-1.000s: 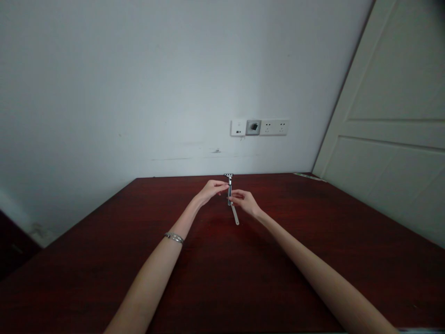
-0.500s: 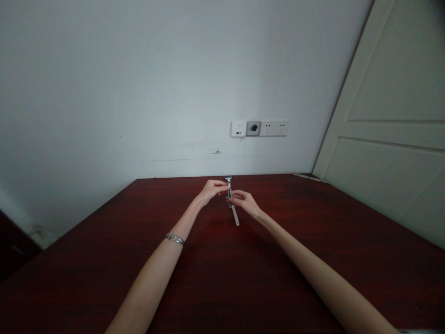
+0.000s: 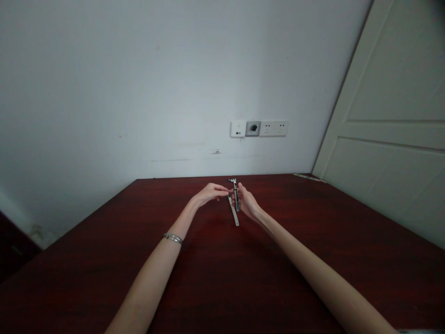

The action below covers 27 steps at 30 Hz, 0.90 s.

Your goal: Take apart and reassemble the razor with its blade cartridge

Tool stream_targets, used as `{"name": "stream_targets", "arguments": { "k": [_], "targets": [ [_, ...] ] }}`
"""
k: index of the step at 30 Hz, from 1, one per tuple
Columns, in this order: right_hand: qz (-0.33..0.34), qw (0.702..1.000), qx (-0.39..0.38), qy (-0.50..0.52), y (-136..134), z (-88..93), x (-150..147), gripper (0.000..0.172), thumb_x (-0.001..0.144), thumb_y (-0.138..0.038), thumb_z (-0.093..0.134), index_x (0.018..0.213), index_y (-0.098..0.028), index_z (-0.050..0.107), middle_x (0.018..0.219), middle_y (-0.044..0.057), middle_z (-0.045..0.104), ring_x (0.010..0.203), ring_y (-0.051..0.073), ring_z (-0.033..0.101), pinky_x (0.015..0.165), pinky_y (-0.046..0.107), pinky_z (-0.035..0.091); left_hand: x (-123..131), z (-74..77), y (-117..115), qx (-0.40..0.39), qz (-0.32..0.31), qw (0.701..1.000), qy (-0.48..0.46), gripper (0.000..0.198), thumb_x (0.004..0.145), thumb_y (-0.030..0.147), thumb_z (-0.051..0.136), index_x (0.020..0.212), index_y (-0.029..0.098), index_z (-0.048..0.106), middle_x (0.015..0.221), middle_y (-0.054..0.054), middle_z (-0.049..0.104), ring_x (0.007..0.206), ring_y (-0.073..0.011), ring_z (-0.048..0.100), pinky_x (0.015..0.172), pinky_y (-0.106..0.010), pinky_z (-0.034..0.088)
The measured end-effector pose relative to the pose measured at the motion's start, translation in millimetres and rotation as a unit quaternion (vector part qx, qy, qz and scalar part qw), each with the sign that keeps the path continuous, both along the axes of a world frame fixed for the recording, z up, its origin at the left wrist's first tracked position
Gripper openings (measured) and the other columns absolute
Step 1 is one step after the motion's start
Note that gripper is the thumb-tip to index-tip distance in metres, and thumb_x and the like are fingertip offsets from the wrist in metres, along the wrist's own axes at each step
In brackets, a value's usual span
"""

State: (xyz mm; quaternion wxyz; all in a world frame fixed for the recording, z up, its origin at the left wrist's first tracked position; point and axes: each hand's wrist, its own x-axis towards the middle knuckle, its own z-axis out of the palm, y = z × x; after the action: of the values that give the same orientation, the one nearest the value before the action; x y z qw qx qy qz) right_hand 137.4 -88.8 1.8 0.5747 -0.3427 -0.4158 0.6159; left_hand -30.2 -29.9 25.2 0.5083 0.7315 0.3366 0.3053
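Observation:
My right hand [image 3: 246, 201] is closed around a small metal tool [image 3: 236, 197] with a T-shaped head and a dark, slim handle. The tool stands nearly upright in the picture, its head pointing toward the wall. Just left of it is my left hand [image 3: 208, 194], fingers stretched out and tips close to the right fingers; whether they touch is too small to tell. Below the hands, a thin flat pale strip [image 3: 235, 217] with a hole near its lower end lies on the dark red tabletop [image 3: 194, 278]. Its upper end reaches up beside the fingertips.
A white wall [image 3: 139, 83] rises behind the table, with a row of sockets [image 3: 274, 129] above the back edge. At the right stands a pale panelled door [image 3: 385, 106]. A thin light strip [image 3: 309, 177] lies near the back right corner.
The tool has shifted slightly right and now rests in my right hand. My left fingers have come off it. More of the pale strip shows.

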Motion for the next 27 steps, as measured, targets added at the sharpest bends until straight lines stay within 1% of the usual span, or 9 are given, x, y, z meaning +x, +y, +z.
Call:
{"name": "stream_targets", "arguments": {
  "k": [2, 4, 6, 8, 11, 14, 17, 22, 27],
  "targets": [
    [0.005, 1.000, -0.004, 0.012, -1, 1.8, -1, 0.041, 0.081, -0.057, 0.046, 0.081, -0.017, 0.057, 0.055, -0.003, 0.049, 0.046, 0.010, 0.046, 0.049, 0.023, 0.041, -4, -4.4, 3, -0.060, 0.006, 0.998, -0.014, 0.036, 0.068, 0.037, 0.070, 0.093, 0.011, 0.070, 0.089, -0.011, 0.068, 0.069, -0.0127, 0.058, 0.059, -0.024, 0.041],
    [0.006, 1.000, -0.006, 0.026, -2, 3.1, -3, 0.040, 0.081, -0.057, 0.047, 0.085, -0.018, 0.056, 0.053, -0.004, 0.047, 0.044, 0.009, 0.044, 0.047, 0.023, 0.041, -6, -7.8, 8, -0.122, 0.021, 0.990, -0.069, 0.036, 0.074, 0.042, 0.065, 0.092, 0.011, 0.069, 0.090, -0.012, 0.068, 0.074, -0.0151, 0.061, 0.064, -0.026, 0.044],
    [0.001, 0.999, -0.005, 0.033, -5, 4.0, -5, 0.038, 0.081, -0.055, 0.050, 0.086, -0.019, 0.055, 0.052, -0.005, 0.047, 0.043, 0.009, 0.045, 0.046, 0.023, 0.041, -3, -9.3, 14, -0.186, 0.017, 0.972, -0.140, 0.037, 0.080, 0.045, 0.057, 0.094, 0.011, 0.067, 0.095, -0.014, 0.067, 0.081, -0.0183, 0.063, 0.069, -0.028, 0.047],
    [-0.006, 1.000, -0.004, 0.031, -7, 4.4, -9, 0.037, 0.079, -0.055, 0.053, 0.083, -0.018, 0.053, 0.052, -0.005, 0.048, 0.042, 0.009, 0.046, 0.044, 0.023, 0.041, 3, -8.9, 20, -0.245, -0.001, 0.950, -0.195, 0.039, 0.086, 0.045, 0.048, 0.096, 0.010, 0.065, 0.099, -0.015, 0.067, 0.088, -0.0208, 0.064, 0.074, -0.030, 0.048],
    [-0.012, 1.000, 0.002, 0.013, -11, 3.4, -14, 0.037, 0.076, -0.054, 0.057, 0.078, -0.018, 0.050, 0.051, -0.005, 0.048, 0.040, 0.009, 0.047, 0.043, 0.023, 0.042, 16, -6.9, 27, -0.308, -0.013, 0.921, -0.236, 0.042, 0.090, 0.042, 0.038, 0.096, 0.008, 0.063, 0.100, -0.018, 0.066, 0.088, -0.0219, 0.064, 0.077, -0.032, 0.048],
    [-0.021, 1.000, -0.008, -0.015, -13, 0.0, -18, 0.037, 0.076, -0.055, 0.056, 0.076, -0.018, 0.049, 0.049, -0.005, 0.049, 0.038, 0.009, 0.047, 0.040, 0.022, 0.042, 30, -5.7, 26, -0.337, -0.036, 0.900, -0.275, 0.046, 0.091, 0.041, 0.033, 0.101, 0.006, 0.061, 0.103, -0.020, 0.065, 0.094, -0.0236, 0.063, 0.075, -0.031, 0.049],
    [-0.030, 0.999, -0.004, -0.038, -14, -2.8, -21, 0.040, 0.075, -0.056, 0.056, 0.073, -0.018, 0.047, 0.046, -0.006, 0.047, 0.033, 0.007, 0.042, 0.035, 0.020, 0.038, 39, -6.1, 21, -0.360, -0.055, 0.878, -0.311, 0.048, 0.091, 0.041, 0.032, 0.109, 0.005, 0.058, 0.109, -0.020, 0.063, 0.101, -0.0259, 0.061, 0.075, -0.032, 0.049],
    [-0.037, 0.999, 0.013, -0.037, -16, -3.4, -25, 0.044, 0.068, -0.058, 0.061, 0.066, -0.019, 0.041, 0.040, -0.009, 0.040, 0.029, 0.003, 0.031, 0.030, 0.016, 0.027, 41, -9.6, 16, -0.390, -0.028, 0.854, -0.344, 0.046, 0.091, 0.036, 0.033, 0.114, 0.003, 0.055, 0.106, -0.020, 0.064, 0.102, -0.0269, 0.061, 0.078, -0.033, 0.049],
    [-0.036, 0.999, -0.019, -0.022, -14, -7.8, -29, 0.045, 0.070, -0.058, 0.058, 0.063, -0.020, 0.038, 0.038, -0.009, 0.037, 0.029, 0.003, 0.029, 0.029, 0.015, 0.023, 44, -12.8, 16, -0.407, -0.010, 0.842, -0.355, 0.046, 0.090, 0.031, 0.031, 0.114, -0.001, 0.053, 0.101, -0.022, 0.065, 0.099, -0.0286, 0.062, 0.080, -0.035, 0.049]
  ]
}}
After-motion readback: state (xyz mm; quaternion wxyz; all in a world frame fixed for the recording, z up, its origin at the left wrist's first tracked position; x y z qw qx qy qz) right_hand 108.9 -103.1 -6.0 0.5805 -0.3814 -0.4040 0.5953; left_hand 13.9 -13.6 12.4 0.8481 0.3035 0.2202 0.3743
